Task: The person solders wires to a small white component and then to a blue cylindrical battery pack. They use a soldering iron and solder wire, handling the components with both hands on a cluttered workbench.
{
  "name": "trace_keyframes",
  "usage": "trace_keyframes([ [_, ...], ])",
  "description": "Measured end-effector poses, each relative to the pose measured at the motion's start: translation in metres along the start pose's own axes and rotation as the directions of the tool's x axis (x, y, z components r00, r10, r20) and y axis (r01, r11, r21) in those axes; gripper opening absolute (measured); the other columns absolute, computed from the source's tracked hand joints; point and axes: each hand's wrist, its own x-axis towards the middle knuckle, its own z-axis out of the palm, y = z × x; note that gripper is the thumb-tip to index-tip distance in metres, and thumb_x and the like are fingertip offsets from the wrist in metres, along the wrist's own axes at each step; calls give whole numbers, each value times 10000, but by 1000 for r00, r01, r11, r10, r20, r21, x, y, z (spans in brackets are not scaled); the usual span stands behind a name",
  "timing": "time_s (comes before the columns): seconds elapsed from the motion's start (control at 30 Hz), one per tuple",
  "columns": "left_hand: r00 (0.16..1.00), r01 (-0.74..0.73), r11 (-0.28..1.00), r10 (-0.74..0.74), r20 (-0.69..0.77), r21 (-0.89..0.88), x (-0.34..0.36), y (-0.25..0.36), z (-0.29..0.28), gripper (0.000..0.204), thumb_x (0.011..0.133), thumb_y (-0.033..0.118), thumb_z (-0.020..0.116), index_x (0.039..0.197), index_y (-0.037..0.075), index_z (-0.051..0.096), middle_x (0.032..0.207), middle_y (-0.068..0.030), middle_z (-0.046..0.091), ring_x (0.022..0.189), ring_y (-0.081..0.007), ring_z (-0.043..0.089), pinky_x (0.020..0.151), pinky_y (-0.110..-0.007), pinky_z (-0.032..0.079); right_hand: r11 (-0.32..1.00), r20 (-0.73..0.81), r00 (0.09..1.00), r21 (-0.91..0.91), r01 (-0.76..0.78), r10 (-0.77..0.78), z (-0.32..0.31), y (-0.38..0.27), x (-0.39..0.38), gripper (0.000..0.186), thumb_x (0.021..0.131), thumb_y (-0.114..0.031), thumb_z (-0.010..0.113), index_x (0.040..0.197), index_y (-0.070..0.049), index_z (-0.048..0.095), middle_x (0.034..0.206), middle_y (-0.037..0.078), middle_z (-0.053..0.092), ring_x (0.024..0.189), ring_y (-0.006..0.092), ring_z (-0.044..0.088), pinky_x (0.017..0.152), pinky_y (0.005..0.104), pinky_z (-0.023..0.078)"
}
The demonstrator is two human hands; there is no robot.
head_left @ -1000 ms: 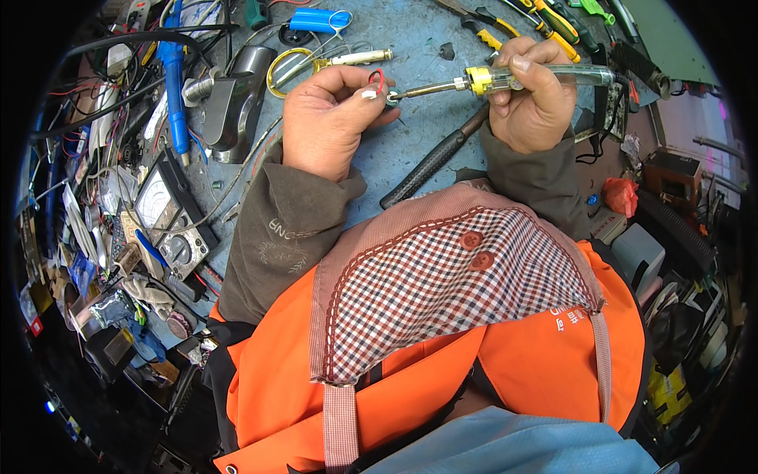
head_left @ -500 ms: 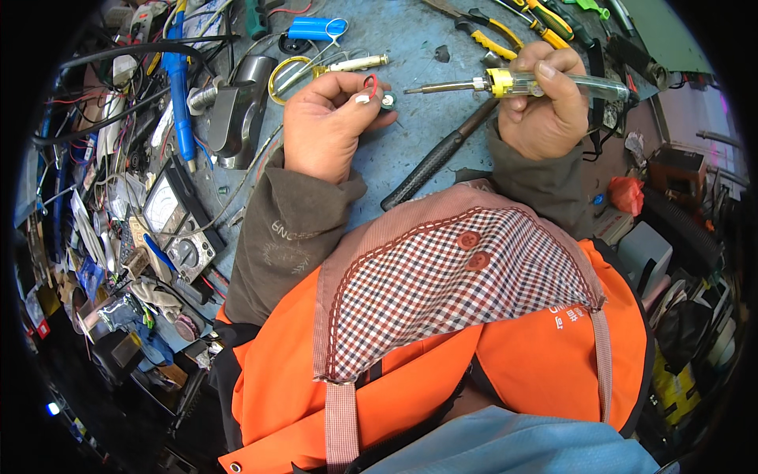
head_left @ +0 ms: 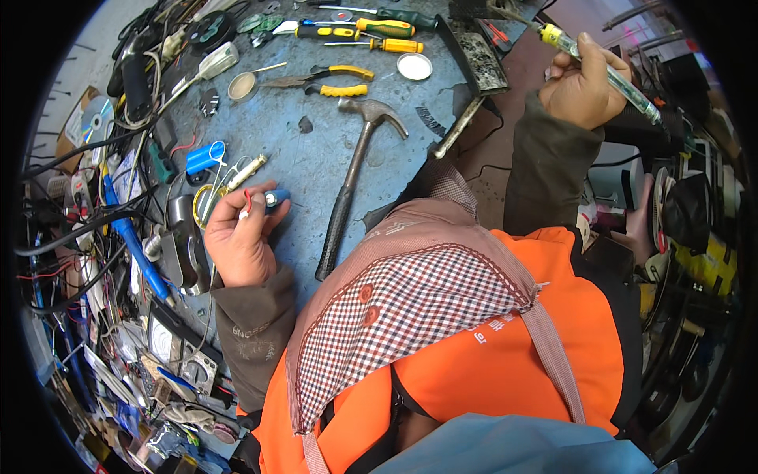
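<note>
Toward the left of the bench, my left hand (head_left: 243,245) is closed, pinching a short red wire (head_left: 247,202) beside a small blue cylinder (head_left: 276,197) that looks like a battery cell. Whether the wire is joined to the cylinder cannot be made out. At the upper right, my right hand (head_left: 588,87) wraps round the clear handle of a soldering iron (head_left: 628,91) with a yellow collar. Its shaft points up and left, over the area of a grimy metal box (head_left: 480,65). A larger blue cylinder (head_left: 207,158) lies just beyond my left hand.
A hammer (head_left: 357,170) lies mid-bench. Behind it are pliers (head_left: 324,79), several screwdrivers (head_left: 387,28), a round tin (head_left: 242,85) and a white lid (head_left: 414,67). Cables and an analog multimeter (head_left: 197,371) crowd the left. The bench edge (head_left: 407,186) runs down beside my apron.
The view has swung right. My right hand has carried the soldering iron away from my left hand toward the metal box at the right. My left hand keeps its hold.
</note>
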Motion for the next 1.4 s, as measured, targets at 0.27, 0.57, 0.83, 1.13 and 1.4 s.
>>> trace_keyframes([
  [0.27,1000,-21,1000,21,-2,-3,-4,1,6,128,1021,55,664,1110,-38,663,1147,-199,714,1051,-262,710,880,-429,658,906,210,976,-420,45,49,4,38,41,278,841,-121,887,918,21,661,716,109,702,560,129,631,518,231,472],
  [0.57,999,19,998,-22,-39,-59,-7,4,10,103,985,29,695,1059,-42,704,1062,-129,725,943,-175,703,836,-372,666,847,175,829,-65,-528,531,-6,53,24,235,949,-178,799,1033,21,705,924,75,692,763,161,658,650,305,534],
  [0.83,1000,-1,1000,0,-19,-16,-4,3,7,97,1007,28,666,1077,-35,688,1122,-162,726,998,-214,721,852,-397,672,804,809,364,-208,-556,461,61,-29,-146,273,942,-73,740,1202,-31,664,973,23,652,720,95,611,628,221,484],
  [1.13,999,44,975,-41,17,-220,-7,6,3,185,959,-14,647,1140,-32,681,1105,-100,719,967,-168,708,859,-356,644,962,961,147,-206,-181,234,103,-5,-206,275,836,-21,756,1105,-18,700,978,109,653,686,170,659,612,305,520],
  [1.4,997,-62,993,66,34,-102,-17,0,1,371,893,-153,587,1255,-77,613,1210,-168,686,1091,-233,708,956,-400,636,963,972,146,-149,-224,185,104,2,-208,262,862,11,728,1122,-13,706,962,114,636,762,203,688,658,325,541],
])
